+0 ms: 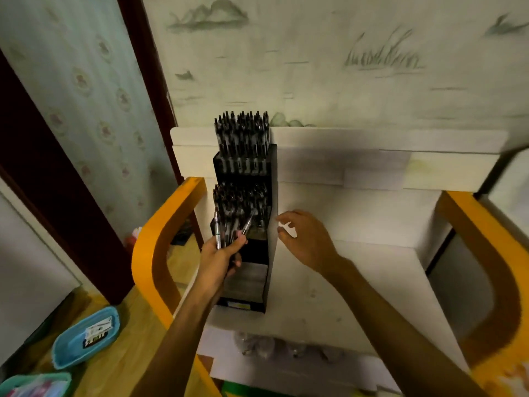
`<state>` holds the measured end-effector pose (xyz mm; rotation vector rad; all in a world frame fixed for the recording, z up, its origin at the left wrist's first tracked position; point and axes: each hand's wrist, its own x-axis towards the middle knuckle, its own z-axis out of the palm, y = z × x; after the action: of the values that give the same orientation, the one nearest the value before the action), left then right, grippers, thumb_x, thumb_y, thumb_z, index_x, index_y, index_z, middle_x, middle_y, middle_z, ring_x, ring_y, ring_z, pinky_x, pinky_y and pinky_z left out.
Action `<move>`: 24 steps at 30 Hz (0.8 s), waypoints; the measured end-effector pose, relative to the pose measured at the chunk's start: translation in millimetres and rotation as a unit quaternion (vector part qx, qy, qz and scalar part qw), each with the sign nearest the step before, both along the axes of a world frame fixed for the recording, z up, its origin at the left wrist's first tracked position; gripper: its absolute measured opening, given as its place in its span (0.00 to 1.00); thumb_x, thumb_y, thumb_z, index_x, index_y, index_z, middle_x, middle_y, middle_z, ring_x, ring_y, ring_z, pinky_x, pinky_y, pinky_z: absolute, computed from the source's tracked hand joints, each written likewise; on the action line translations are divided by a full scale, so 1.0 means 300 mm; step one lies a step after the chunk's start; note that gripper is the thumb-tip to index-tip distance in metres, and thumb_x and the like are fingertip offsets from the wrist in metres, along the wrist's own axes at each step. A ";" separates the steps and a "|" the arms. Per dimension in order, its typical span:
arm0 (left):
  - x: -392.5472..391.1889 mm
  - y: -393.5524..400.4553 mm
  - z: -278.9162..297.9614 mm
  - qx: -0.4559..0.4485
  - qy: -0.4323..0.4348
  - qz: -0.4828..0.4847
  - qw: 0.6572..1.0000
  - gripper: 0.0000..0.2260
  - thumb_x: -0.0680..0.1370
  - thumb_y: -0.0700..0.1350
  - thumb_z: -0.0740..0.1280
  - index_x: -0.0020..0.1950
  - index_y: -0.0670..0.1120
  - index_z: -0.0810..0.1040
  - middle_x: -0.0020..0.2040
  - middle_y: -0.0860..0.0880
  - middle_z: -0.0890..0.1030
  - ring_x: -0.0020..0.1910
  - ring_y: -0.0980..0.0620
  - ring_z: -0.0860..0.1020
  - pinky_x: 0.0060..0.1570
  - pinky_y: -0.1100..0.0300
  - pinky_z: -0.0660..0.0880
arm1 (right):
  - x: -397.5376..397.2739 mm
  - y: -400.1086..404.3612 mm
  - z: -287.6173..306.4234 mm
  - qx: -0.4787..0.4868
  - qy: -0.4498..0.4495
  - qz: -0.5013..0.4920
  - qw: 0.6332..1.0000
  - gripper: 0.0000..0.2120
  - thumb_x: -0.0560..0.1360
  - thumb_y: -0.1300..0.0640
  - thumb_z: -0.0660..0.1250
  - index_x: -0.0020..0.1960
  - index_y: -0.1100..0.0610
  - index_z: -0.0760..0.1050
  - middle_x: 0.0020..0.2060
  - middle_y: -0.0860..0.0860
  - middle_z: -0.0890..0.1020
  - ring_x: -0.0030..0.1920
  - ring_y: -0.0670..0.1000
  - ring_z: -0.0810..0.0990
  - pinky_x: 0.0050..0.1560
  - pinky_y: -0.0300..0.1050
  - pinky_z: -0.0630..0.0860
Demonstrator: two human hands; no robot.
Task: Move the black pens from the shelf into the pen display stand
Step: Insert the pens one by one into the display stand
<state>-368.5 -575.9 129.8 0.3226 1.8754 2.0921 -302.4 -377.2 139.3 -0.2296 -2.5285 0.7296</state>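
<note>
A tall black tiered pen display stand (269, 202) stands on a white stepped shelf (357, 259). Its top tier and middle tier are packed with upright black pens (242, 133). The lower tiers look bare. My left hand (220, 259) grips a small bunch of black pens (218, 233) in front of the middle tier, their tips pointing up toward the stand. My right hand (303, 239) hovers just right of the stand with fingers loosely bent, holding nothing.
Orange curved rails (151, 247) flank the shelf on both sides. Two blue plastic trays (86, 339) with small items sit on a wooden surface at lower left. A wallpapered wall and a dark door frame (57, 167) stand behind.
</note>
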 end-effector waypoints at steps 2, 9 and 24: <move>-0.032 -0.003 -0.017 0.000 0.007 -0.029 1.000 0.10 0.76 0.44 0.73 0.54 0.40 0.80 0.43 0.43 0.83 0.27 0.54 0.73 0.21 0.65 0.64 | -0.003 -0.028 0.006 -0.021 0.021 -0.019 0.999 0.08 0.77 0.54 0.68 0.57 0.50 0.80 0.47 0.47 0.81 0.46 0.45 0.77 0.46 0.35 0.72; -0.104 0.013 -0.034 0.015 0.008 -0.084 0.996 0.05 0.74 0.43 0.75 0.48 0.47 0.83 0.35 0.49 0.80 0.27 0.54 0.75 0.20 0.65 0.64 | -0.012 -0.092 0.030 -0.069 0.038 -0.042 0.996 0.08 0.78 0.54 0.68 0.56 0.50 0.81 0.48 0.45 0.82 0.47 0.43 0.79 0.47 0.35 0.74; -0.176 -0.030 0.010 -0.032 0.080 -0.125 0.988 0.10 0.80 0.50 0.67 0.56 0.45 0.81 0.48 0.48 0.86 0.31 0.50 0.79 0.22 0.65 0.66 | -0.084 -0.167 0.145 -0.431 0.160 -0.053 0.887 0.07 0.79 0.60 0.67 0.50 0.62 0.82 0.41 0.56 0.86 0.41 0.55 0.86 0.43 0.44 0.82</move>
<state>-421.2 -584.9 132.9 0.6909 1.8731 1.8832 -327.5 -427.3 182.6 -0.4878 -1.7212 1.6534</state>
